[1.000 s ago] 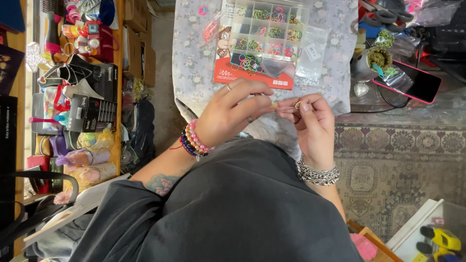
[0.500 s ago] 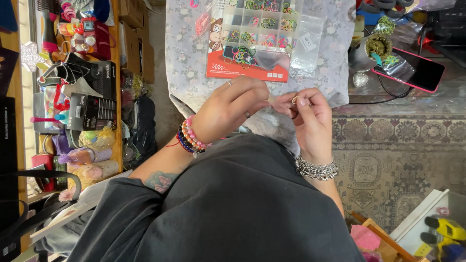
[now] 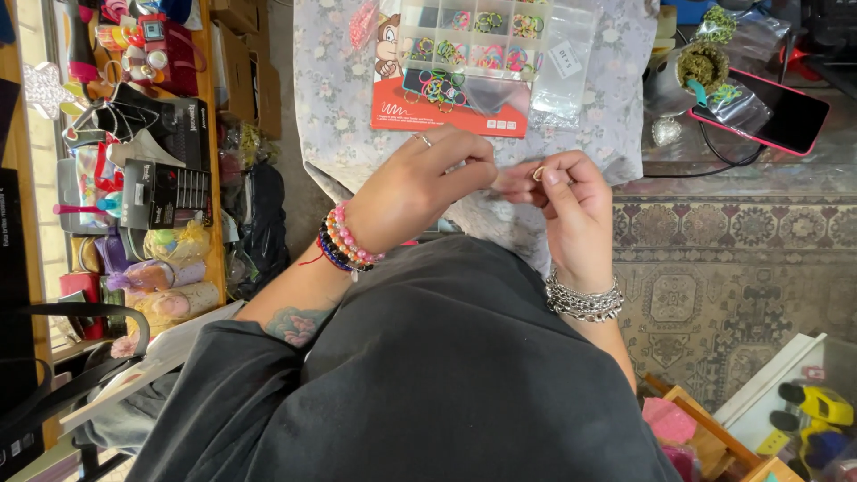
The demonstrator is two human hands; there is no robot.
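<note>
Ring (image 3: 538, 173) between hands (fingertips pinched)

Small gold ring (image 3: 538, 173), pinched between fingertips

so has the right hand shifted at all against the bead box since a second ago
No real shift. The right hand sits just below the right end of the bead box over the floral cloth, as before; only the camera view drifted. It pinches a small ring.

organizer box (image 3: 473, 40): clear glossy plastic | tablecloth (image 3: 339, 98): matt floral cloth | bracelet (image 3: 585, 299): shiny metal
</note>
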